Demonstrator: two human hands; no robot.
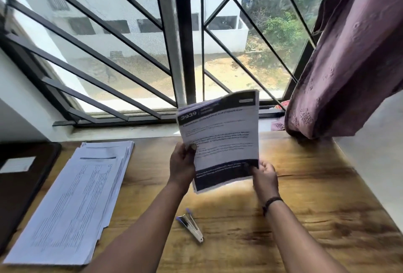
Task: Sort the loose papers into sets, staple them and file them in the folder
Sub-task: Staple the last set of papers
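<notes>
Both hands are holding a thin set (220, 139) upright above the counter (305, 185): the left hand (182, 163) is pinching its left edge, the right hand (265, 173) gripping the bottom right corner. The sheets look light and floppy, likely sliding apart unless squared and pinched near a corner. The stapler (192, 226) is lying below, the stack (72, 203) and folder (19, 181) at left.

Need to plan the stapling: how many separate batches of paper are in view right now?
2. One set of papers is held up by the left hand and right hand; one stack lies on the table. Sheets inside the folder would be hidden.
</notes>
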